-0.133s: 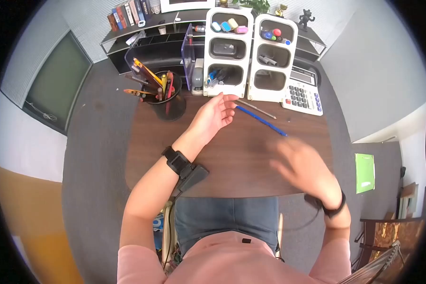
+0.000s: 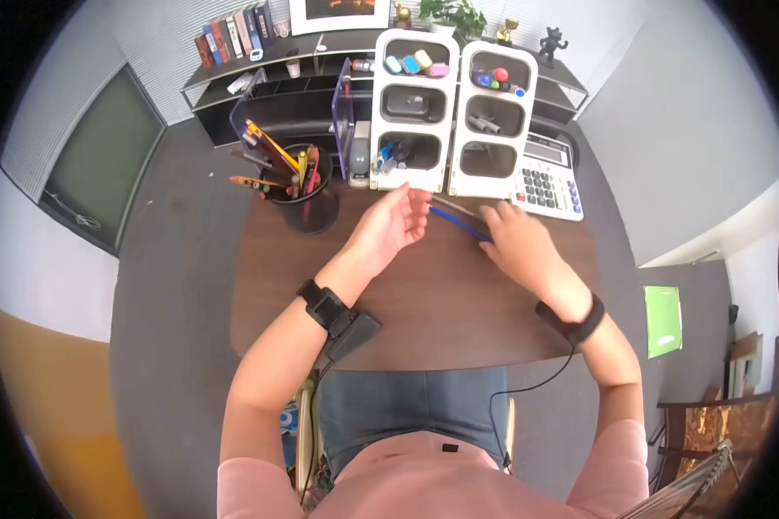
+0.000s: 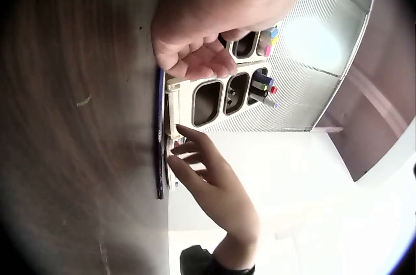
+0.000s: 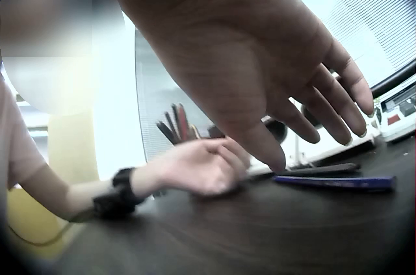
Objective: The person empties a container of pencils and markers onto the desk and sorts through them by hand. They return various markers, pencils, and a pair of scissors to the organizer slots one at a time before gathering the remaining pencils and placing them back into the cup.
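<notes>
A blue pencil [image 2: 459, 222] lies on the wooden table in front of the white organizers, and a slim grey pencil [image 2: 453, 205] lies just behind it. My left hand [image 2: 385, 227] rests at their left ends, palm turned inward and fingers loosely bent, holding nothing. Over their right ends hovers my right hand [image 2: 528, 251], covering those ends in the head view. Seen from the right wrist, its thumb and fingers are apart with nothing between them, above the blue pencil [image 4: 338, 183].
White three-slot organizers [image 2: 453, 156] with erasers, markers and pens stand behind the pencils. A black mesh pen cup [image 2: 312, 212] is at the left, a calculator [image 2: 550, 186] at the right. The table [image 2: 407, 320] ends close to the lap.
My right hand has swung forward and left from the table's right side to above the pencils' right ends. The left hand has stayed nearly in place.
</notes>
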A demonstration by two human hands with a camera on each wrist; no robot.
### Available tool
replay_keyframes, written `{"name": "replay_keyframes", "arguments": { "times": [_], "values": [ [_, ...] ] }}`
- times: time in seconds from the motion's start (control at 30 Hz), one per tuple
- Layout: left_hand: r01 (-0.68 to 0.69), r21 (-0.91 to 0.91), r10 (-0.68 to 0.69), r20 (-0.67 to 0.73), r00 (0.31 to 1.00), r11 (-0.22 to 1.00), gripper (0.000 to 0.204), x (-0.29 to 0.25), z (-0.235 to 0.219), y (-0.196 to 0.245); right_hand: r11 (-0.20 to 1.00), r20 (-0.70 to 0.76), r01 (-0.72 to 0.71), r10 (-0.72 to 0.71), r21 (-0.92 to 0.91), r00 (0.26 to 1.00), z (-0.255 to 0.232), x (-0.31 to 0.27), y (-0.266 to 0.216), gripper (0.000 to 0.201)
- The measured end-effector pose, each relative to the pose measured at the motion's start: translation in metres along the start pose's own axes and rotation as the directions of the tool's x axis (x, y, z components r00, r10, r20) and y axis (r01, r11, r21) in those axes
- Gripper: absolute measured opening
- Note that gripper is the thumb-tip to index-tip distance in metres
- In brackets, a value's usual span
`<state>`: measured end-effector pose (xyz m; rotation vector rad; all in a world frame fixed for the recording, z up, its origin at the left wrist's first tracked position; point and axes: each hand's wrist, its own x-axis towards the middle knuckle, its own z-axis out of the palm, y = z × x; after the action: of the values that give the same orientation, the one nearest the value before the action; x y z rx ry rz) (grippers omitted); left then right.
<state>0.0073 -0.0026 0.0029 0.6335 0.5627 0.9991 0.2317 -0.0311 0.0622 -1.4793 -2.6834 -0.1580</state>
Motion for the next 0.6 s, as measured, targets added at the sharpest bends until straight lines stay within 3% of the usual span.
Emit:
{"name": "replay_keyframes", "arguments": {
  "times": [0.03,0.07,0.1,0.17,0.23,0.3,0.37,0.5,0.6],
  "values": [
    [0.023,0.040,-0.025,0.048,0.999,0.999,0.032,-0.002,0.001,0.002,0.999,0.010,0.022,-0.022,-0.046,1.000,0.013,0.011,0.004,0.033],
    [0.102,0.171,-0.132,0.173,0.976,0.980,0.034,-0.004,0.004,0.006,0.997,-0.032,0.070,-0.069,0.015,0.997,0.027,0.022,0.009,0.029],
    [0.185,0.269,-0.267,0.307,0.914,0.945,0.037,-0.006,0.010,0.011,0.990,-0.072,0.122,-0.117,0.069,0.990,0.028,0.030,0.009,0.025],
    [0.224,0.449,-0.419,0.401,0.814,0.865,0.041,-0.017,0.022,0.013,0.976,-0.047,0.181,-0.177,0.123,0.983,0.024,0.035,0.002,0.021],
    [0.279,0.455,-0.476,0.407,0.779,0.846,0.044,-0.018,0.025,0.003,0.967,-0.062,0.256,-0.255,0.013,0.965,0.025,0.042,0.006,0.021],
    [0.283,0.462,-0.467,0.355,0.810,0.841,0.045,-0.016,0.023,-0.005,0.969,-0.107,0.246,-0.242,0.029,0.964,0.018,0.048,0.010,0.021],
    [0.298,0.372,-0.418,0.302,0.857,0.879,0.045,-0.014,0.020,-0.008,0.975,-0.074,0.207,-0.213,-0.085,0.974,0.009,0.055,0.015,0.022],
    [0.246,0.381,-0.374,0.309,0.875,0.891,0.046,-0.013,0.019,-0.008,0.971,-0.033,0.197,-0.194,0.138,0.980,0.010,0.051,0.009,0.030],
    [0.243,0.382,-0.376,0.327,0.867,0.892,0.044,-0.014,0.019,-0.006,0.980,-0.019,0.188,-0.187,0.066,0.982,0.030,0.051,0.014,0.031]
  ]
}}
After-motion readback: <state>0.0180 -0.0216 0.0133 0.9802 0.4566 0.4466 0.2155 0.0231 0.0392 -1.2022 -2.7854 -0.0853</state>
